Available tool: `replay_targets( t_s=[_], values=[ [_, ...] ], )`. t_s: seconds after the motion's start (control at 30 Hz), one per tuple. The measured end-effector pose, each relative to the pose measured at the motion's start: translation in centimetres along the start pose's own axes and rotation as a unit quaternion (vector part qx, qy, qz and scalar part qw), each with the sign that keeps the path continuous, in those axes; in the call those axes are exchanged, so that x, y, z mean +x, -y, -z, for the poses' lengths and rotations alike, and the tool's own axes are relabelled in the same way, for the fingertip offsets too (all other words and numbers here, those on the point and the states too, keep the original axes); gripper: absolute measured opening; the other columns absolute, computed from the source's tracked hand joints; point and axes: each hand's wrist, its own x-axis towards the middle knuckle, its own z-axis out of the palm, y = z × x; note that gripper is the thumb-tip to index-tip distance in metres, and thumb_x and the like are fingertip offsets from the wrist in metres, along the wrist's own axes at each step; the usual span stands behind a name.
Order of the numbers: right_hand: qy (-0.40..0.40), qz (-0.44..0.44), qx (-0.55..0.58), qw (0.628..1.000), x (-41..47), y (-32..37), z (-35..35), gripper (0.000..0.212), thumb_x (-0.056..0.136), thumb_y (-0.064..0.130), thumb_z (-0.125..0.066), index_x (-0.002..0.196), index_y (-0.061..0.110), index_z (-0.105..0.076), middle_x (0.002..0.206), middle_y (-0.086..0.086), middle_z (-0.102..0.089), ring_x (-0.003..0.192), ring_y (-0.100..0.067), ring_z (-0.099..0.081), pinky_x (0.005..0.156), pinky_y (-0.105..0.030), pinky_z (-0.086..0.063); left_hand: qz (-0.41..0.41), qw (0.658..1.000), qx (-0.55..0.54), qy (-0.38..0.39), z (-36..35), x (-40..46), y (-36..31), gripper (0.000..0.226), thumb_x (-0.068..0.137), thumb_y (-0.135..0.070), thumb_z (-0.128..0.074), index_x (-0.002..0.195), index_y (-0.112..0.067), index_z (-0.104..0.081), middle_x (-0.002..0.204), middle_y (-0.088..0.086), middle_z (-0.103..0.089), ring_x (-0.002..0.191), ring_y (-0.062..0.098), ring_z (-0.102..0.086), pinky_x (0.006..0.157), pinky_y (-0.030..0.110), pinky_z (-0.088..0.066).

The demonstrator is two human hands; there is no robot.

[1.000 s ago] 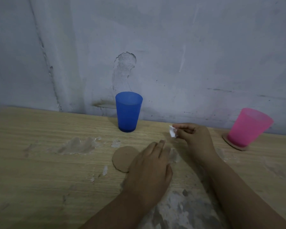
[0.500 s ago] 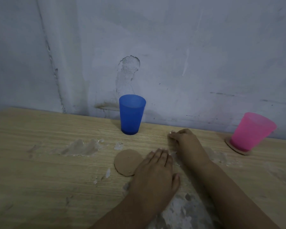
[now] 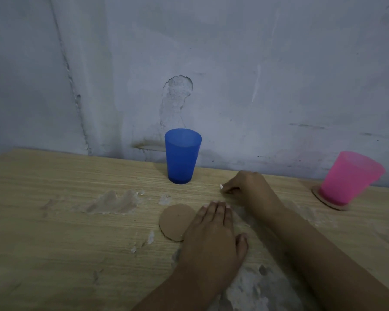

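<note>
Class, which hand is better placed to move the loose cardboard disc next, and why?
Left, probably. The left hand lies flat and holds nothing, right at the edge of the cardboard disc. The right hand is farther off, its fingers curled, pinching a white scrap.

I face a rough, pale grey plastered wall (image 3: 256, 52) in dim, even light. Straight ahead of me it has a chipped patch of bare plaster (image 3: 177, 90), and a dark vertical crack (image 3: 70, 75) runs down its left part. Against the wall stands a light wood-grain laminate table (image 3: 54, 243). Its top is scuffed, with worn pale patches (image 3: 115, 202) left of centre.
</note>
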Motion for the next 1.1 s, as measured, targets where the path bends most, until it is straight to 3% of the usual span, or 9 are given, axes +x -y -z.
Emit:
replay_targets(
  t_s=[0.1,0.27,0.37,0.5,0.67,0.77,0.9,1.03,1.1],
  values=[
    [-0.012,0.005,0.005,1.0,-0.9,-0.8,0.1,0.015,0.086,0.018,-0.065,0.089,0.01,-0.076,0.088,-0.014,-0.072,0.085,-0.026,-0.066,0.075,-0.029,-0.043,0.001,1.0,0.005,0.004,-0.1,0.0,0.1,0.068,0.097,-0.047,-0.023,0.15,-0.007,-0.01,0.159,0.01,-0.009,0.146,0.017,-0.002,0.115,0.03,0.008],
    [-0.049,-0.055,-0.004,0.997,2.1,-0.7,-1.0,0.024,0.087,0.006,-0.056,0.104,0.014,-0.072,0.103,-0.014,-0.065,0.095,-0.027,-0.06,0.081,-0.024,-0.038,0.006,1.0,0.005,0.023,-0.1,0.0,0.1,0.069,0.096,-0.048,-0.023,0.15,-0.007,-0.008,0.16,0.01,-0.007,0.146,0.018,-0.001,0.114,0.03,0.008],
    [-0.027,-0.015,0.007,0.999,1.5,0.3,-1.2,0.022,0.086,0.007,-0.06,0.103,0.014,-0.072,0.102,-0.011,-0.068,0.092,-0.023,-0.063,0.08,-0.021,-0.04,0.007,1.0,0.004,0.015,-0.1,0.1,0.2,0.069,0.096,-0.049,-0.023,0.15,-0.007,-0.01,0.159,0.01,-0.01,0.146,0.017,-0.003,0.115,0.031,0.006],
    [-0.011,0.037,0.007,0.999,-1.2,-0.2,0.2,0.015,0.08,0.014,-0.068,0.092,0.009,-0.075,0.089,-0.013,-0.072,0.084,-0.027,-0.067,0.077,-0.027,-0.049,0.007,1.0,0.003,0.01,-0.1,0.0,0.1,0.069,0.096,-0.048,-0.023,0.15,-0.007,-0.012,0.159,0.011,-0.012,0.146,0.017,-0.005,0.116,0.031,0.006],
    [-0.025,-0.057,-0.016,0.998,1.5,-0.5,-0.6,0.029,0.087,0.005,-0.054,0.109,0.014,-0.07,0.11,-0.012,-0.064,0.102,-0.025,-0.059,0.091,-0.026,-0.04,0.007,1.0,0.004,0.018,0.0,0.0,0.1,0.069,0.096,-0.048,-0.023,0.15,-0.007,-0.01,0.159,0.01,-0.01,0.146,0.018,-0.004,0.116,0.032,0.004],
    [-0.043,-0.008,0.039,0.998,0.3,0.8,-1.3,0.022,0.084,0.005,-0.059,0.1,0.012,-0.073,0.101,-0.01,-0.07,0.094,-0.023,-0.063,0.083,-0.022,-0.041,0.009,1.0,-0.003,0.023,0.1,-0.1,0.0,0.071,0.095,-0.05,-0.024,0.15,-0.008,-0.011,0.159,0.01,-0.012,0.146,0.018,-0.004,0.116,0.032,0.003],
    [-0.04,0.002,0.026,0.999,0.0,-0.5,0.2,0.014,0.084,0.008,-0.064,0.092,0.009,-0.076,0.093,-0.013,-0.073,0.086,-0.027,-0.066,0.079,-0.031,-0.049,-0.006,0.999,0.002,0.033,0.2,0.0,0.0,0.073,0.095,-0.05,-0.025,0.15,-0.005,-0.008,0.159,0.013,-0.008,0.146,0.021,-0.003,0.117,0.034,0.003],
    [-0.022,-0.032,-0.022,0.999,1.9,-0.1,-0.5,0.027,0.084,0.001,-0.056,0.103,0.011,-0.072,0.107,-0.01,-0.07,0.099,-0.023,-0.062,0.087,-0.023,-0.04,-0.02,0.999,-0.014,0.045,0.3,-0.5,-0.5,0.074,0.094,-0.047,-0.025,0.15,-0.005,-0.003,0.159,0.013,-0.001,0.146,0.02,0.003,0.115,0.033,0.008],
    [-0.008,-0.016,-0.007,1.0,1.0,0.1,-0.6,0.025,0.081,0.002,-0.062,0.102,0.012,-0.072,0.104,-0.008,-0.07,0.097,-0.022,-0.063,0.084,-0.018,-0.04,-0.026,0.998,-0.016,0.058,0.4,-0.8,-0.6,0.076,0.093,-0.047,-0.025,0.15,-0.004,0.002,0.159,0.014,0.005,0.146,0.021,0.009,0.114,0.033,0.012]
  ],
)
